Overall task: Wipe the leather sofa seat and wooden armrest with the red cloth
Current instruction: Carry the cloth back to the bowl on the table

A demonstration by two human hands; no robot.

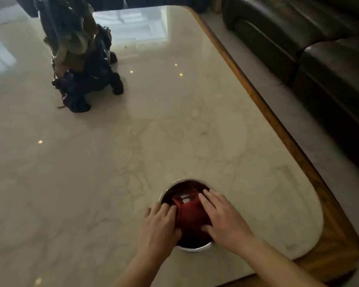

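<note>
The red cloth [192,214] lies bunched inside a round metal bowl [195,248] on the marble table, near its front edge. My left hand [161,226] grips the cloth's left side with curled fingers. My right hand [222,216] presses on the cloth's right side, fingers spread over it and the thumb tucked under. The dark leather sofa [319,48] stands at the upper right, across a strip of floor. No wooden armrest is visible.
The marble table [133,152] has a rounded wooden border [278,125] along its right side. A dark sculpture [81,59] stands at the table's far left. Pale floor [298,121] runs between table and sofa.
</note>
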